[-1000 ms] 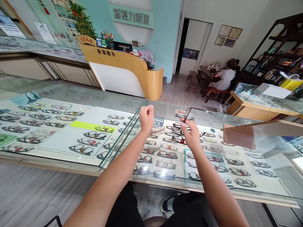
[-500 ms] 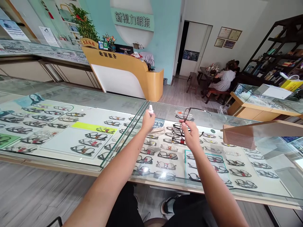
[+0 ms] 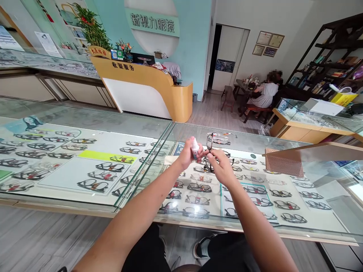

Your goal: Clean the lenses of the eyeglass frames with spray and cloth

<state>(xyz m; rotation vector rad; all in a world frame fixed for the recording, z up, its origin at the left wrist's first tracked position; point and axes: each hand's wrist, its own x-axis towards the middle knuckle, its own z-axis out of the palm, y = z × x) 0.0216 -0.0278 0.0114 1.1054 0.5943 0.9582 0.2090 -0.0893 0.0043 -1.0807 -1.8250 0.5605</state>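
Above the glass counter, my left hand point(image 3: 187, 154) is wrapped round a small white spray bottle point(image 3: 195, 147) that stands nearly upright. My right hand point(image 3: 221, 164) pinches a dark-framed pair of glasses point(image 3: 210, 142), held on end with its temples pointing right. The bottle and the glasses are close together, with my left fingertips near the frame. A pale cloth point(image 3: 170, 160) lies on the counter left of my left hand, beside a blue printed card point(image 3: 179, 148). Rows of eyeglasses point(image 3: 199, 187) show under the glass below my hands.
A glass divider edge point(image 3: 144, 164) runs left of my hands. At the right stands a brown perforated panel point(image 3: 283, 163). A curved cashier desk point(image 3: 181, 102) is across the floor. Farther back a person in a light dress point(image 3: 268, 94) sits at a table with another person.
My left hand has moved right with the bottle, towards the glasses. My right hand has shifted slightly left and down with the glasses. The cloth and card show more fully.
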